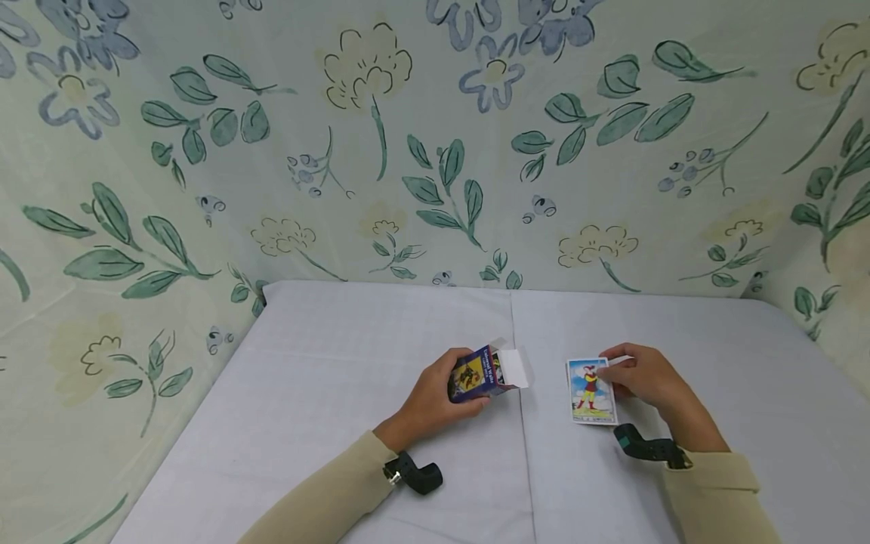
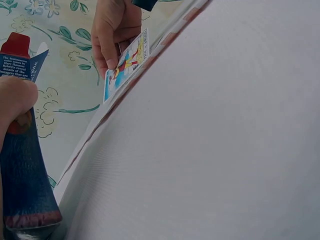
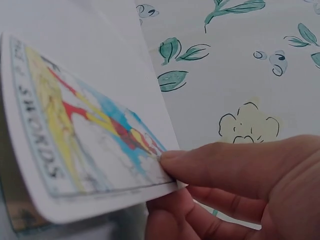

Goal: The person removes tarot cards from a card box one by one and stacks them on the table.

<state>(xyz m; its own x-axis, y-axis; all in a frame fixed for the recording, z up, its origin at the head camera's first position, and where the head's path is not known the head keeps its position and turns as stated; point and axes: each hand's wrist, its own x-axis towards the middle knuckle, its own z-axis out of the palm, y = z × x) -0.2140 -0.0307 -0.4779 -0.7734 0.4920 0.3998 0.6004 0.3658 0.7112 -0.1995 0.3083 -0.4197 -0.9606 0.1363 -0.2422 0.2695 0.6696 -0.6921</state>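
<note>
Nearest: the two tan sleeves, left sleeve and right sleeve, each with a black wrist device at the cuff, left device and right device.

Next out, left hand: grip grasping the card box, fingers and thumb around its sides. Box dark blue with a yellow picture panel and "Universal Waite" lettering; mouth open to the right, white flap folded out, patterned contents visible inside. Left wrist view: small white print on a blue face, red flap at the top.

Right hand: grip pinching the picture card at its upper right corner, thumb on the printed face. Card lies right of the box, the two apart; figure in red and yellow on blue, "SWORDS" legible in the right wrist view. Cannot tell whether it touches the table or whether more cards sit behind it.

Beyond: table's white cover, creased lengthwise; farthest, floral cloth with green leaves, hanging behind.
</note>
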